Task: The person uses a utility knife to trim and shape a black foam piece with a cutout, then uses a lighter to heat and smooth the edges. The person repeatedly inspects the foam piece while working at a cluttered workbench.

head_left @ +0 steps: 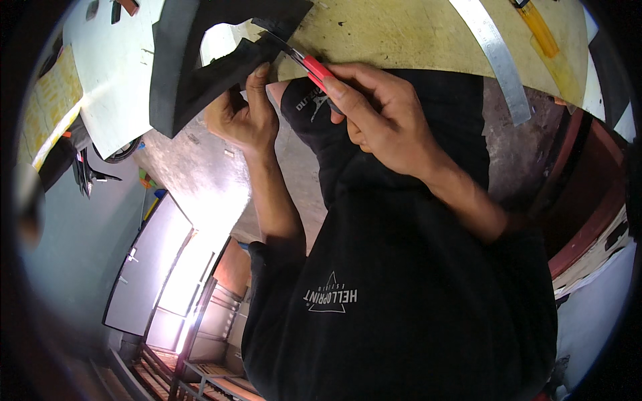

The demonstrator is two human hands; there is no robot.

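A black foam-like sheet (177, 87) with an opening cut in it lies at the table's near left edge, partly overhanging. My left hand (244, 117) grips its near edge, the thumb against the rim and the fingers partly hidden beneath. My right hand (388, 113) is closed round the red handle of a utility knife (313, 69). The knife slants up to the left, and its thin blade reaches the black sheet beside the opening, just beyond my left thumb. Whether the blade is sunk into the material, I cannot tell.
On the yellowish worktable (394, 33) a steel ruler (498, 60) sticks out past the near edge. An orange-handled cutter (538, 28) lies farther right. White sheet material (110, 73) is at the left. A door (148, 267) stands by a bright opening at lower left.
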